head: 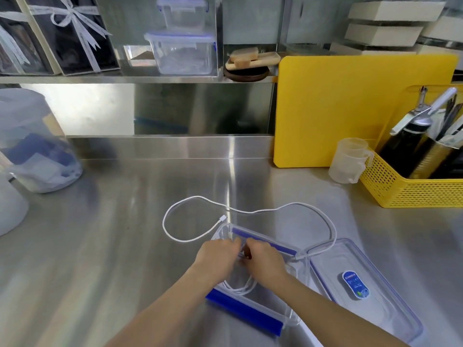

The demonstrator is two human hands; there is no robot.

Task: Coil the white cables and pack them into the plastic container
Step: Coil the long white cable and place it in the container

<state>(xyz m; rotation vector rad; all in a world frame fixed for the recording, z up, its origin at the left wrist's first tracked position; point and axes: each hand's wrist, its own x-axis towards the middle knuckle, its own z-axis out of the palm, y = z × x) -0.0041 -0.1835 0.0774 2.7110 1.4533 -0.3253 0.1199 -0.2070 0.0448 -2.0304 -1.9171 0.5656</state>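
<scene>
steel counter point(125, 246) | one container point(292, 319) | one lid point(390, 309) | two cables point(250, 211)

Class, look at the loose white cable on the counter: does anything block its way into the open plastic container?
Nothing visible does. The loose cable lies on bare counter behind the open container; the lid lies off to the right, with the cable's end draped over its corner.

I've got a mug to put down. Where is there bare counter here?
The widest bare patch lies left of the container, between the plastic tub and the cable. Another strip runs behind the cable, along the back wall. The right is crowded: lid, cup, yellow basket and cutting board. Both hands fill the container.
</scene>
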